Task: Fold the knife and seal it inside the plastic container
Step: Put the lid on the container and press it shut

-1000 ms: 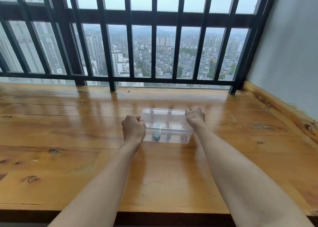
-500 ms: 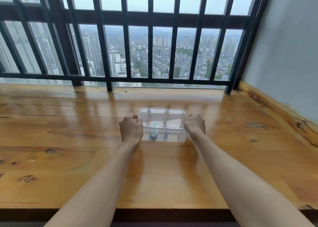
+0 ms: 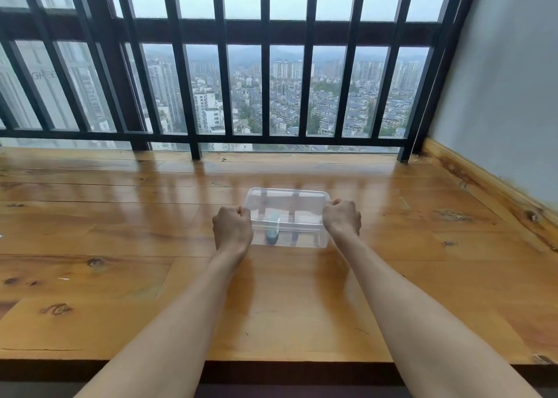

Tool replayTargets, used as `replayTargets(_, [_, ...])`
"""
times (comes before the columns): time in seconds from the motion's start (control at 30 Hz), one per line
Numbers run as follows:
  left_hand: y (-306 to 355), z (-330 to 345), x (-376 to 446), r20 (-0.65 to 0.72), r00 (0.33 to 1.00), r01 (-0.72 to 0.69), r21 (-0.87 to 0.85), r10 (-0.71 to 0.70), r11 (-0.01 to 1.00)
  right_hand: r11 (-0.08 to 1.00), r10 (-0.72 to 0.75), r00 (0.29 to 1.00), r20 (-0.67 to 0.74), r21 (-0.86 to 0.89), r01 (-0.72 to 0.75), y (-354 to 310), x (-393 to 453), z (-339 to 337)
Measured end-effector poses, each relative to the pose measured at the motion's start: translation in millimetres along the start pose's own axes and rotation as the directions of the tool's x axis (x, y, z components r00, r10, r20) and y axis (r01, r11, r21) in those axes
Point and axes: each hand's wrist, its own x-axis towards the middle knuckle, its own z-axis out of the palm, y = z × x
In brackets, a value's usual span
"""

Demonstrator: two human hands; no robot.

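Observation:
A clear plastic container [image 3: 297, 206] with its lid on sits on the wooden platform [image 3: 120, 231], roughly centred ahead of me. Through its wall a small teal object, the folded knife [image 3: 272, 228], shows near the left side. My left hand [image 3: 232, 231] is curled into a fist against the container's left end. My right hand [image 3: 341, 218] is curled the same way at the right end, fingers on the lid's rim. Both forearms reach in from the bottom of the view.
Black metal railing bars [image 3: 196, 147] run along the far edge of the platform, with a city far below. A grey wall [image 3: 498, 95] with a wooden skirting board closes the right side. The platform's front edge [image 3: 271, 364] lies near me.
My two fists stay on the container's ends; the head view has shifted slightly. The right hand sits a little higher on the lid's corner than half a second ago.

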Motion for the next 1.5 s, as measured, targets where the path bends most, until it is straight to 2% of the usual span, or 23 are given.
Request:
replayTargets(0.53, [-4,2,0,-0.014,0.999,-0.034,-0.048,0.034,0.998,0.999,0.022,0.999,0.03,0.023,-0.023,-1,-1,-1])
replayTargets(0.63, [-3,-1,2,0.001,1.0,0.028,-0.034,-0.028,0.999,1.0,0.025,0.999,0.036,0.018,-0.026,0,-1,-2])
replayTargets(0.73, [2,-4,10,0.084,0.985,0.147,0.021,-0.148,0.989,1.0,0.024,0.999,0.04,0.008,-0.024,0,0,-3])
replayTargets(0.9, [13,2,47,0.197,0.951,0.22,0.109,-0.238,0.969,0.999,0.034,0.998,0.059,-0.02,-0.033,-4,1,-6])
replayTargets(1.03, [19,12,71,0.261,0.947,0.176,0.059,-0.186,0.983,0.999,0.039,0.997,0.071,0.008,-0.039,-5,1,-7])
replayTargets(1.33, [9,29,82,0.249,0.951,0.212,-0.088,-0.185,0.973,1.0,0.005,0.996,0.087,0.016,-0.007,-7,0,-5])
replayTargets(1.5, [7,31,82,0.245,0.95,0.226,-0.11,-0.194,0.968,1.0,0.007,0.995,0.095,0.028,-0.009,-8,-3,-7])
